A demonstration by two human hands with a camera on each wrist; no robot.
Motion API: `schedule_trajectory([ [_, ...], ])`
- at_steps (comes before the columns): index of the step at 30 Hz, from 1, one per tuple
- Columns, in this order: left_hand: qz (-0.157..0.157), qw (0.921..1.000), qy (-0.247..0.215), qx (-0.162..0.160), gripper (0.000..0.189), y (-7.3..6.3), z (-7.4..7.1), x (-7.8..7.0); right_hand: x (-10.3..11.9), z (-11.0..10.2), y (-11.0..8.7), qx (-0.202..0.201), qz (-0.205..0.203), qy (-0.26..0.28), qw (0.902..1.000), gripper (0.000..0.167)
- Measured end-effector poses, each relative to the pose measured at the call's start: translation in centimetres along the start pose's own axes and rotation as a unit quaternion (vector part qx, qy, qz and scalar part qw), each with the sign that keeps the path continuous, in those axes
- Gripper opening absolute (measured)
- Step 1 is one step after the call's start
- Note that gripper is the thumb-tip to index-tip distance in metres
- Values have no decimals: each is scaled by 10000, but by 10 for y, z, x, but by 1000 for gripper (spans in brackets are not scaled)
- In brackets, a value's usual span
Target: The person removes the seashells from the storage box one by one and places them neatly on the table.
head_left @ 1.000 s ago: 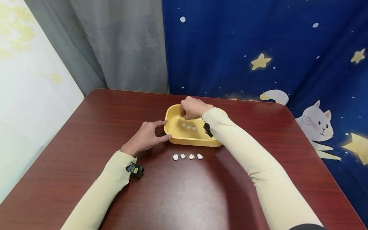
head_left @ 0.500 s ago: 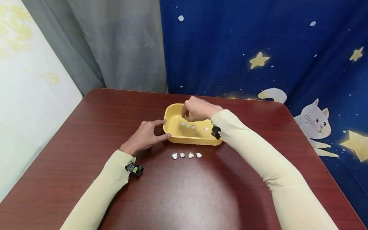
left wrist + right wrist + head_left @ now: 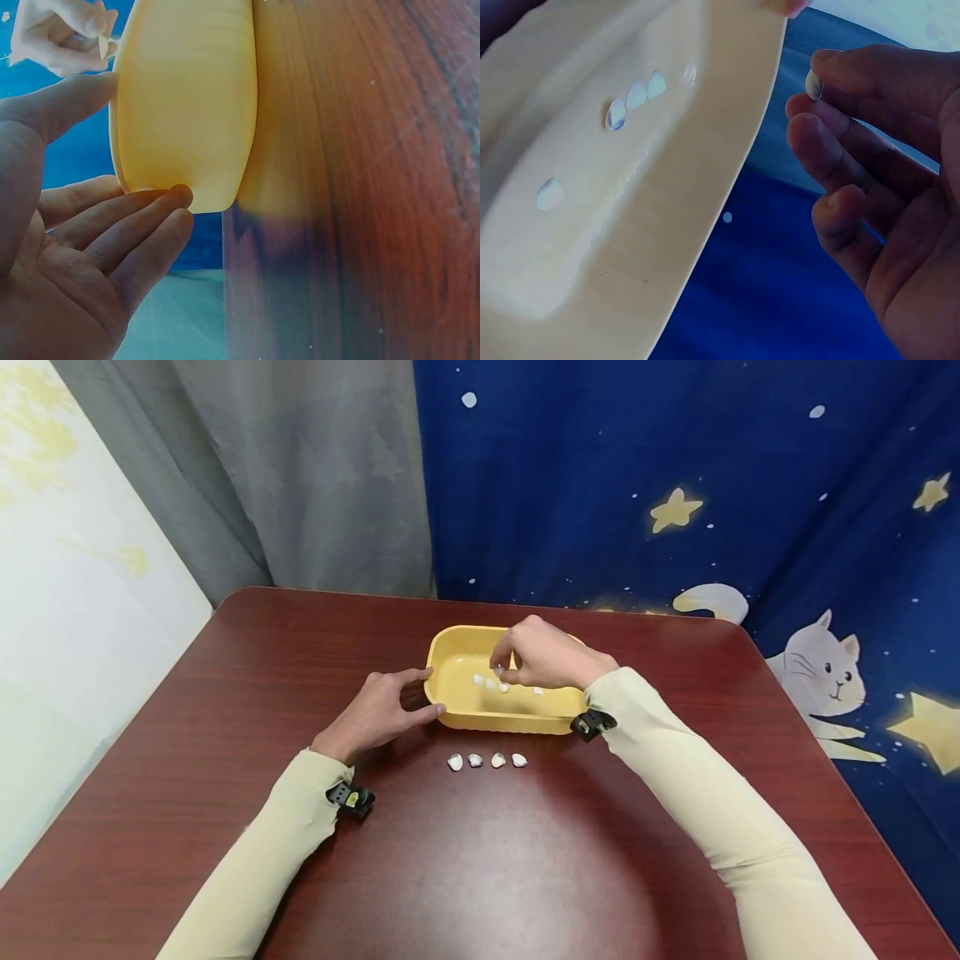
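My left hand [image 3: 378,714] grips the left end of a yellow plastic basin [image 3: 510,722], thumb at the near corner and fingers along the end wall. In the left wrist view its fingertips [image 3: 178,196] press the basin's outer wall. Over the basin, my right hand [image 3: 547,653] pinches a small white shell [image 3: 814,85] between thumb and forefinger, its other fingers loosely bent. On the basin floor, three shells [image 3: 636,95] lie in a short slanting row. Another shell [image 3: 550,195] lies apart from them, to the right in the head view.
Several small whitish shells [image 3: 476,761] lie in a row on the dark red wooden table [image 3: 480,860], in front of the basin. Grey and blue curtains [image 3: 555,485] hang behind the table's far edge. A white wall [image 3: 90,610] stands at the left.
My right hand has moved to the right above the basin, uncovering the shell at the right of its floor. A white shell now shows at its fingertips. The left hand stays at the basin's end.
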State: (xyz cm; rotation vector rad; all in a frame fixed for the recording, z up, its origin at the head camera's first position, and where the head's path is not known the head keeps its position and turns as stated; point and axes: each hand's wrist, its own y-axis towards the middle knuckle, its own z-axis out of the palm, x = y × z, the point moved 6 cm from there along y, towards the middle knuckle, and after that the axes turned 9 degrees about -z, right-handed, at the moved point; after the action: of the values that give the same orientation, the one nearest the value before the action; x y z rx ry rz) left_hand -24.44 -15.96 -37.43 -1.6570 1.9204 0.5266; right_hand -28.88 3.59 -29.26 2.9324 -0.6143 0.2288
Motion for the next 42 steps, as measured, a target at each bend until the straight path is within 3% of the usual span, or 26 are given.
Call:
schedule_trajectory([
  [10, 98, 9999, -58, -41, 71, 1, 0, -1, 11, -5, -30, -307, 228, 98, 9992, 12],
  [21, 108, 9998, -144, -39, 72, 0, 1, -1, 32, 4, -59, -576, -52, -85, 9983, 6],
  [27, 106, 9999, -41, -75, 72, -1, 1, -2, 40, 14, -71, -564, -34, -121, 9983, 7],
  [31, 182, 9996, -218, -78, 71, 1, 1, -4, 44, 23, -78, -512, -10, -130, 9986, 6],
  [36, 72, 9991, -407, 87, 72, 0, 5, -2, 47, 37, -87, -321, 29, 269, 9991, 5],
  [39, 17, 9990, -432, 91, 73, 0, 7, -1, 45, 47, -90, -256, 193, 418, 9986, 5],
  [42, 71, 9992, -392, 49, 72, 1, 6, -2, 42, 55, -93, -207, 478, 206, 9984, 8],
])
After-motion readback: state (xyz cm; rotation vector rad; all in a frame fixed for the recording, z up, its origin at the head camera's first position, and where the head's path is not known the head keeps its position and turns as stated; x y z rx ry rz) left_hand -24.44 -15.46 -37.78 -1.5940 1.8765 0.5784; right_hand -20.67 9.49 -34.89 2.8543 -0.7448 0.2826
